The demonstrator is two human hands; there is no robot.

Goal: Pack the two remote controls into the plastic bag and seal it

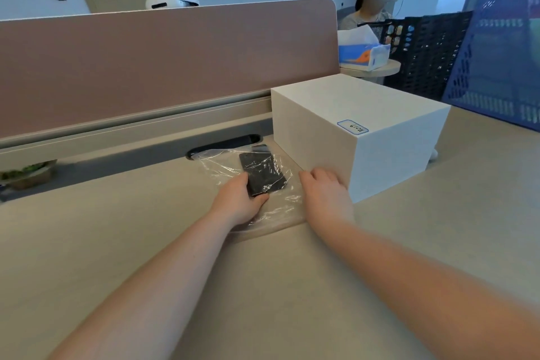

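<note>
A clear plastic bag (277, 207) lies flat on the beige desk, just left of a white box. Black remote controls (263, 172) lie side by side inside it as one dark block; I cannot tell them apart. My left hand (241, 202) grips the near end of the remotes through the plastic, thumb on the front edge. My right hand (325, 193) rests palm down on the bag's right edge beside the box, fingers loosely curled. The bag's mouth is hidden or too faint to make out.
A white box (359, 131) with a small blue-edged label stands right of the bag. A brown divider panel (163, 58) runs along the desk's back, with a black cable slot (225, 145) below it. Dark and blue crates (482, 61) stand at far right. Two people sit beyond.
</note>
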